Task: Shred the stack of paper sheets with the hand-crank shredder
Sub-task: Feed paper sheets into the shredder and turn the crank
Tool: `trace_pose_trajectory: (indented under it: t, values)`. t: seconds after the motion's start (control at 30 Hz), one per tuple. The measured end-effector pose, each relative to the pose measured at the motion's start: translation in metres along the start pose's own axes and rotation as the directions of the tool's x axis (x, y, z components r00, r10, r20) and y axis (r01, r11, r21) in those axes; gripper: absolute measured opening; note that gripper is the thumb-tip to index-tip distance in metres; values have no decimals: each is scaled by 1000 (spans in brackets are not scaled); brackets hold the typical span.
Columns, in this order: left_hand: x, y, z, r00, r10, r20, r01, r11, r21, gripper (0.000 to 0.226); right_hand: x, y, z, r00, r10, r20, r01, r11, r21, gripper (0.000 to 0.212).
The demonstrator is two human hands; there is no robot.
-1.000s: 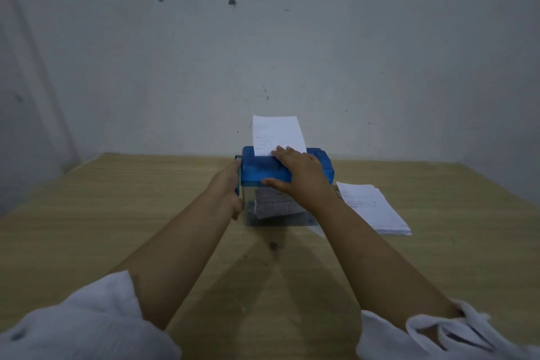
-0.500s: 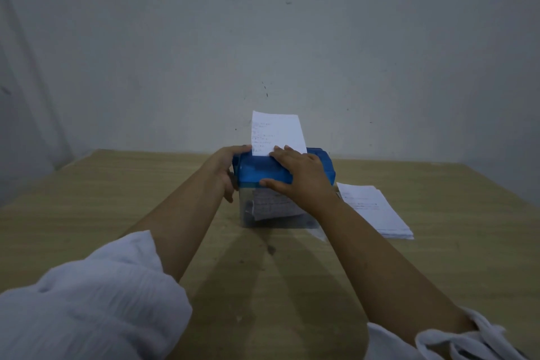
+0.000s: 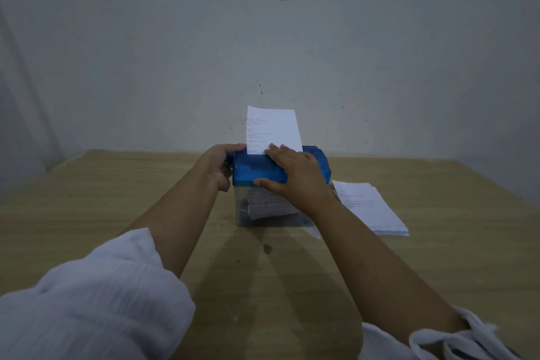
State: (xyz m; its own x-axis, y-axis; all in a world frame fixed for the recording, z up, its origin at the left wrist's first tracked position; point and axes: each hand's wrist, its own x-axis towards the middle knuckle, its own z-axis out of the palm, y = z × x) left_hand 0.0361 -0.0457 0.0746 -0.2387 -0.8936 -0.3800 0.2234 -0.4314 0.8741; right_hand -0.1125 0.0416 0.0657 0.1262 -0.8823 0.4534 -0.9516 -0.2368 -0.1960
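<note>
A small shredder with a blue top [image 3: 257, 171] and a clear bin [image 3: 242, 213] stands at the table's middle. A white sheet with handwriting [image 3: 273, 130] sticks upright out of its slot, and shredded paper hangs inside the bin. My left hand [image 3: 217, 165] grips the crank on the shredder's left side, which its fingers mostly hide. My right hand [image 3: 295, 177] lies over the blue top with fingers spread and thumb on the front edge. The stack of paper sheets [image 3: 369, 207] lies flat to the right of the shredder.
The wooden table [image 3: 117, 199] runs back to a grey wall [image 3: 292, 38] just behind the shredder. White sleeves fill the lower corners. A small dark spot [image 3: 267, 248] marks the table in front of the bin.
My left hand swung from low beside the bin up to the top left of the shredder and is now coming down its side. My right hand stayed on the top.
</note>
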Motion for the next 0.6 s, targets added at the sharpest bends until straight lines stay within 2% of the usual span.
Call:
trace_pose_trajectory:
  t: [0.17, 0.33, 0.43, 0.6]
  values:
    - [1, 2, 0, 1000, 15, 13, -15, 999, -31, 49, 1, -1, 0, 1000, 13, -5, -13, 1000, -24, 67]
    - [2, 4, 5, 991, 136, -10, -136, 991, 4, 34, 3, -1, 1, 1000, 22, -6, -22, 1000, 7, 66]
    - [0, 2, 5, 993, 111, 28, -110, 993, -38, 44, 3, 0, 1, 1000, 27, -8, -27, 1000, -6, 66]
    - [-2, -1, 6, 994, 101, 46, -96, 991, -94, 27, 3, -2, 2, 999, 36, 23, -35, 998, -49, 69]
